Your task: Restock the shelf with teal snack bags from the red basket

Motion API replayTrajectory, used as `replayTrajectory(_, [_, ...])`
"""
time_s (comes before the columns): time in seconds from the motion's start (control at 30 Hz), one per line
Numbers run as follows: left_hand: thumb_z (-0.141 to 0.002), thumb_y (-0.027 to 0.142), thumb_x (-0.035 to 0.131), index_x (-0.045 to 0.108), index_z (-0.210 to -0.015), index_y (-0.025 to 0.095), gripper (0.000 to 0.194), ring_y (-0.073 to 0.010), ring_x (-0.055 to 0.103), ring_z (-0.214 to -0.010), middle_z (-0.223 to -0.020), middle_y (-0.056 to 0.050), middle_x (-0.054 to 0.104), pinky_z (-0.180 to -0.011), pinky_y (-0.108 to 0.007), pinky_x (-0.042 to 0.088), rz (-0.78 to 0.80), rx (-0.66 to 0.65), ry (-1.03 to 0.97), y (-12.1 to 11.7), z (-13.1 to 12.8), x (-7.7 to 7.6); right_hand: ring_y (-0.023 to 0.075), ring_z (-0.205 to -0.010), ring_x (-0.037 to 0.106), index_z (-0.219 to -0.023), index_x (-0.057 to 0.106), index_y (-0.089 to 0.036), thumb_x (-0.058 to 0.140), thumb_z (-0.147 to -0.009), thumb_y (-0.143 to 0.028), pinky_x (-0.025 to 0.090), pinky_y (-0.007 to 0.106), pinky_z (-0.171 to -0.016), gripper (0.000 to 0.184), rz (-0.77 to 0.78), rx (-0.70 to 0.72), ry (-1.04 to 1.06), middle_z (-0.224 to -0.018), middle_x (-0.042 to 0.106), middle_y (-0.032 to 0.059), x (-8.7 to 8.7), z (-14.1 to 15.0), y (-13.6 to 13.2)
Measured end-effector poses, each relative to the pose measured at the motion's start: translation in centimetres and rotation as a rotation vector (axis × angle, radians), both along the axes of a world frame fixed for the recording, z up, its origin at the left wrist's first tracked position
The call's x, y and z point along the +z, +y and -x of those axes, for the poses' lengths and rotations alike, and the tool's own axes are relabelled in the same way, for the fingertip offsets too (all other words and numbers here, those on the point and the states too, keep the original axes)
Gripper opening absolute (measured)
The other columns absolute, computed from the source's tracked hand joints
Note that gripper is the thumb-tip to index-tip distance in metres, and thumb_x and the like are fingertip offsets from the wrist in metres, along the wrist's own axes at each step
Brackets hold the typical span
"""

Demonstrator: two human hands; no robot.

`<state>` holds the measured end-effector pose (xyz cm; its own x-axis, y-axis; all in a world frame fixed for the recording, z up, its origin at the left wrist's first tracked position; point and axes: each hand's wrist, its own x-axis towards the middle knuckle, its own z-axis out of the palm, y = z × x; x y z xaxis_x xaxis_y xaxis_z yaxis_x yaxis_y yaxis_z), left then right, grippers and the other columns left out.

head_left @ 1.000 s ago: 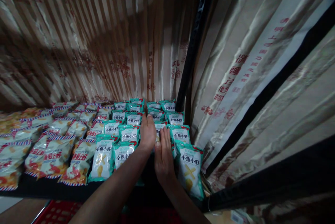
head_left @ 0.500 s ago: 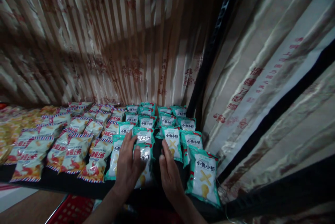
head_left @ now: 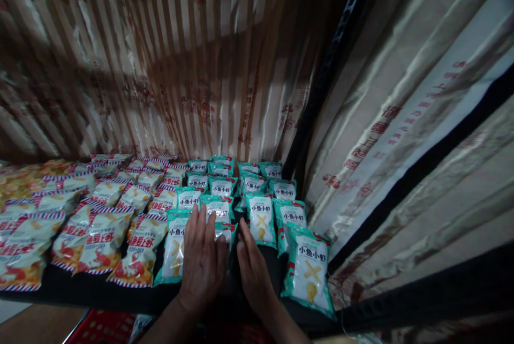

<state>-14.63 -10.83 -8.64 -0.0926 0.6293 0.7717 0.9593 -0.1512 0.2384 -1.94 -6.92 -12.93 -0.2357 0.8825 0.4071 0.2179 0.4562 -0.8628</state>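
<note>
Teal snack packets (head_left: 219, 187) with white labels lie in rows on a dark shelf (head_left: 80, 293). My left hand (head_left: 203, 261) rests flat, fingers stretched, on a front teal packet (head_left: 175, 247) of the left rows. My right hand (head_left: 254, 271) lies beside it with fingers extended, in the dark gap between rows, its fingertips near a teal packet (head_left: 261, 218). Another teal packet (head_left: 309, 269) sits at the shelf's front right, apart from my right hand.
Red-and-blue striped snack packets (head_left: 96, 229) fill the shelf's left part. Striped shiny curtain fabric (head_left: 180, 54) hangs behind and to the right. A black upright post (head_left: 321, 87) stands at the shelf's right corner. A red basket (head_left: 100, 328) shows below the shelf.
Both hands have drawn back from deep in the rows toward the shelf front. The left hand now lies flat on the front packets; the view shifted left slightly.
</note>
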Motion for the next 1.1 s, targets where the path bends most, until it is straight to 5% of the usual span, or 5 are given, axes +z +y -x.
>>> replayTrajectory(0.43, [-0.083, 0.019, 0.051, 0.045, -0.130, 0.011, 0.048, -0.0342, 0.025, -0.137, -0.142, -0.022, 0.038, -0.104, -0.051, 0.034, 0.092, -0.078, 0.267, -0.7, 0.1, -1.2, 0.0172, -0.134, 0.035, -0.141, 0.037, -0.021, 0.034, -0.096, -0.040, 0.033, 0.039, -0.110, 0.049, 0.114, 0.077, 0.031, -0.146, 0.037, 0.0051, -0.6, 0.9, 0.6])
replayTrajectory(0.6, [-0.084, 0.018, 0.049, 0.044, -0.130, 0.013, 0.047, -0.0333, 0.024, -0.138, -0.143, -0.019, 0.038, -0.106, -0.053, 0.032, 0.103, -0.117, 0.259, -0.6, 0.9, -1.1, 0.0180, -0.130, 0.041, -0.137, 0.043, -0.023, 0.038, -0.096, -0.038, 0.040, 0.038, -0.106, 0.044, 0.057, 0.055, 0.068, -0.141, 0.044, 0.0050, -0.9, 1.6, 0.6])
replayTrajectory(1.1, [-0.086, 0.016, 0.046, 0.039, -0.134, 0.013, 0.049, -0.0344, 0.020, -0.139, -0.149, -0.020, 0.027, -0.106, -0.055, 0.031, 0.075, -0.102, 0.156, -0.4, 0.1, -1.5, 0.0168, -0.135, 0.034, -0.140, 0.037, -0.020, 0.033, -0.097, -0.036, 0.033, 0.038, -0.111, 0.046, 0.030, 0.034, 0.030, -0.146, 0.038, 0.0052, 0.3, 0.8, 0.7])
